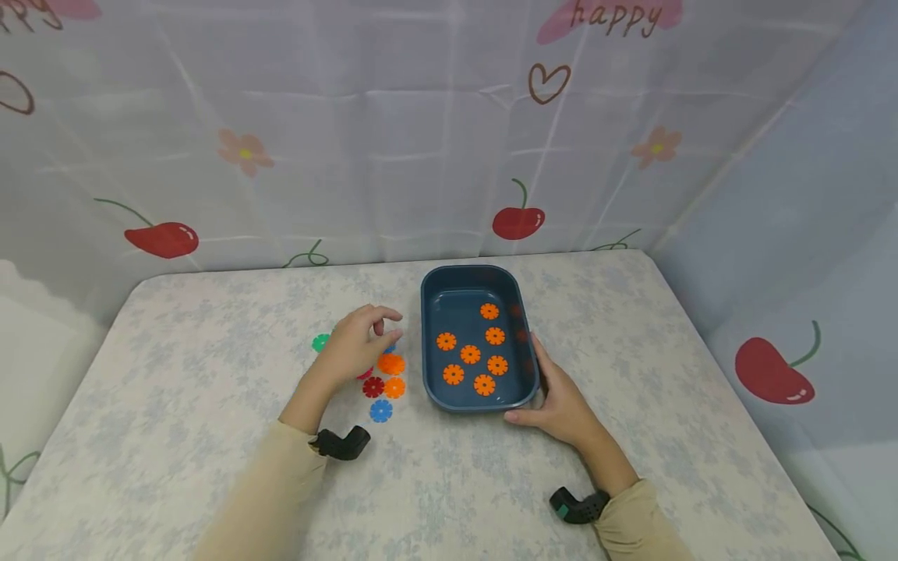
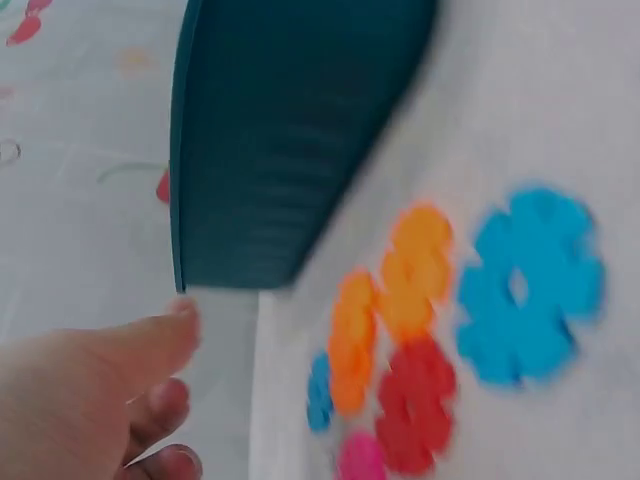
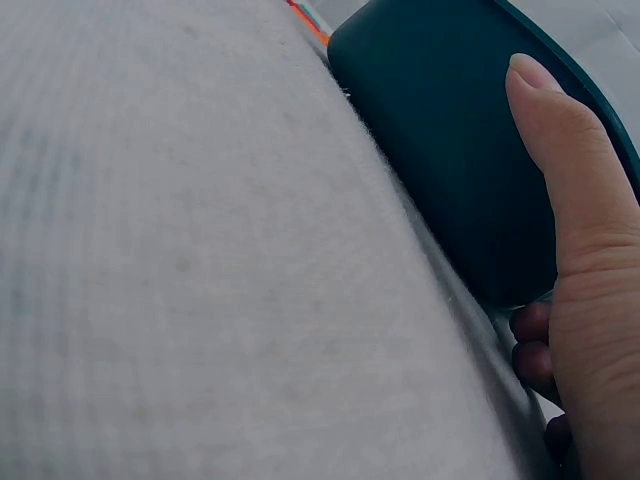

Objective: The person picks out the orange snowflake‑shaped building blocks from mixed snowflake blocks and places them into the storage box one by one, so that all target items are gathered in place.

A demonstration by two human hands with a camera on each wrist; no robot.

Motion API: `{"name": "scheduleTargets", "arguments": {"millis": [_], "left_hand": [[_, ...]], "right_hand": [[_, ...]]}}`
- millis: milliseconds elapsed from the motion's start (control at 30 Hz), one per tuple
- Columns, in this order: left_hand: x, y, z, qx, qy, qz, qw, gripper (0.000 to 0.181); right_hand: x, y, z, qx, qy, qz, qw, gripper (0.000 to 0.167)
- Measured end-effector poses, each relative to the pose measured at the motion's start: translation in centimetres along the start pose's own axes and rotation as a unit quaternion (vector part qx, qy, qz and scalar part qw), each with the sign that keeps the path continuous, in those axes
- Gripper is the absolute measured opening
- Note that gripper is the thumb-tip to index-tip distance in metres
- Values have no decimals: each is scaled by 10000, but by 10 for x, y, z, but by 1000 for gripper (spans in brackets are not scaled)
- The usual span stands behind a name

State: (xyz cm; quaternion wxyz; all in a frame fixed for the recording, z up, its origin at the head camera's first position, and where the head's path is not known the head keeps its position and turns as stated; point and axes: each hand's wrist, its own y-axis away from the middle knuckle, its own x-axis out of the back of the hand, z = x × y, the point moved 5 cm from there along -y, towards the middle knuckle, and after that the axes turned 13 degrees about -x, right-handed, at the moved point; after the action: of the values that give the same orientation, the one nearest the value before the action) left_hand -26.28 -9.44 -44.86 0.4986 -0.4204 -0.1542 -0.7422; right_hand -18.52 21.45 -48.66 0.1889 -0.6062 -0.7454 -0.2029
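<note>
A dark blue rectangular tray (image 1: 438, 312) lies on the table with several orange flower-shaped plastic discs (image 1: 470, 354) in it. My right hand (image 1: 561, 401) holds its near right corner; in the right wrist view the thumb (image 3: 580, 170) lies on the tray's outer wall (image 3: 440, 130) and fingertips curl in below. To the tray's left, my left hand (image 1: 354, 343) hovers over loose discs, fingers loosely bent, thumb and forefinger apart, with nothing visible between them. Near it are an orange disc (image 1: 394, 387), a dark red disc (image 1: 373, 387), a blue disc (image 1: 381, 411) and a green disc (image 1: 320, 342).
The table (image 1: 175, 374) has a pale mottled cover. A white curtain (image 1: 393, 156) printed with cherries and flowers hangs along its back edge. Black wrist cameras sit on the left wrist (image 1: 342, 443) and the right wrist (image 1: 581, 506).
</note>
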Motion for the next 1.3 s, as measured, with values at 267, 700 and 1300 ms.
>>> {"name": "scheduleTargets", "arguments": {"millis": [267, 700, 1300], "left_hand": [[-9, 27, -25, -4, -170, -1041, 9944, 36], [-20, 30, -19, -123, -655, -1095, 9917, 33], [-4, 22, -2, 306, 484, -334, 9978, 36]], "right_hand": [[3, 6, -18, -96, 84, -50, 9999, 126], [4, 6, -18, -3, 32, -36, 10000, 126], [5, 5, -15, 119, -42, -62, 9999, 125]]}}
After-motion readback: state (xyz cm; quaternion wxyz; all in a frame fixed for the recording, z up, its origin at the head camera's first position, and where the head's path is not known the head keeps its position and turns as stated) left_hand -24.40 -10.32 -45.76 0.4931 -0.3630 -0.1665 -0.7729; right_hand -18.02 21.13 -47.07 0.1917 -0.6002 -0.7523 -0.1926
